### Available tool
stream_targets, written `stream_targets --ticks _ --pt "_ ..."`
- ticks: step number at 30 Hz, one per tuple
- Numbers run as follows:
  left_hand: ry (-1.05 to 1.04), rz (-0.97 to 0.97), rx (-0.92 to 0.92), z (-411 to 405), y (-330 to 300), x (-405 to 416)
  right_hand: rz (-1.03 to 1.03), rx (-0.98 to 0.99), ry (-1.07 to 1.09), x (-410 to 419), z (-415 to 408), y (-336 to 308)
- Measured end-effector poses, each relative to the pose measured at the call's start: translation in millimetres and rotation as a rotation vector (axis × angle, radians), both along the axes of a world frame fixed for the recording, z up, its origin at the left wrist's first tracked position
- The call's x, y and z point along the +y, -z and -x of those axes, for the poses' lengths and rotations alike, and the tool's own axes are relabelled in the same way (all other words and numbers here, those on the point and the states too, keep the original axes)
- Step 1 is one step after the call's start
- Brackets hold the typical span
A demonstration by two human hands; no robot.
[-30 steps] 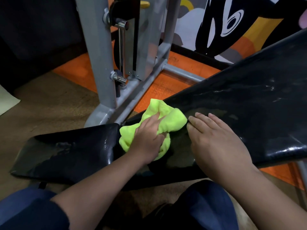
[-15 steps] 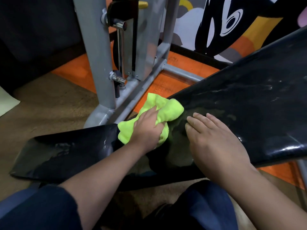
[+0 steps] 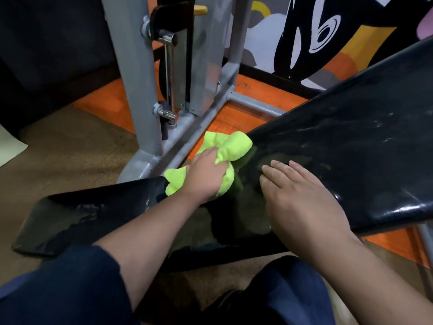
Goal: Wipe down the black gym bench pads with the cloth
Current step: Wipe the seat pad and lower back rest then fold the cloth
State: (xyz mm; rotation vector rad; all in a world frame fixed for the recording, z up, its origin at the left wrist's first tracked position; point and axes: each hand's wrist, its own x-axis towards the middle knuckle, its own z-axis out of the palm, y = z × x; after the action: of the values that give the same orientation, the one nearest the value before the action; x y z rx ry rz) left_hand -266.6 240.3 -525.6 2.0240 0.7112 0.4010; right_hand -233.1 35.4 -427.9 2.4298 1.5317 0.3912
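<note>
The left hand (image 3: 206, 174) grips the cloth (image 3: 222, 148) at the low end of the back pad (image 3: 351, 146), which runs up and to the right, while the right hand (image 3: 300, 198) lies flat and open on it.

My left hand (image 3: 206, 175) covers the middle of the green cloth (image 3: 230, 146), and my fingertips are buried in its folds, so I cannot tell how they curl. The backrest pad (image 3: 351, 146) runs off the right edge. My right hand (image 3: 302, 198) hides the pad beneath it. The grey frame (image 3: 138, 90) is cut off at the top.
</note>
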Motion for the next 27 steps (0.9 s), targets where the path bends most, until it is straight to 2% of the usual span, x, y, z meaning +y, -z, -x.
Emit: stream_targets --ticks 2,6,10,13,15,19,23,27 --pt "0.039 0.003 -0.029 10.1 13.1 4.6 -0.011 0.001 0.005 -1.3 0.6 1.9" --pt "-0.087 0.038 0.047 -1.4 3.3 12.8 -0.003 0.009 0.007 1.2 0.2 -0.3" --pt "0.056 -0.021 -0.023 11.2 27.3 11.2 -0.024 0.002 0.011 -1.3 1.7 1.6" --pt "-0.05 0.044 0.025 10.0 22.1 20.4 -0.02 0.011 0.017 2.4 0.5 2.4" --pt "-0.083 0.005 0.062 3.8 12.2 14.4 -0.02 0.025 0.014 2.8 0.6 2.5" --pt "0.087 -0.054 -0.003 29.5 39.7 22.5 -0.031 0.041 0.03 0.0 5.3 0.5" --pt "-0.071 0.052 0.055 19.6 21.8 22.1 -0.011 0.093 0.042 28.5 8.8 2.4" --pt "0.058 -0.016 -0.01 39.0 42.6 15.5 0.065 0.086 -0.004 39.0 10.8 10.6"
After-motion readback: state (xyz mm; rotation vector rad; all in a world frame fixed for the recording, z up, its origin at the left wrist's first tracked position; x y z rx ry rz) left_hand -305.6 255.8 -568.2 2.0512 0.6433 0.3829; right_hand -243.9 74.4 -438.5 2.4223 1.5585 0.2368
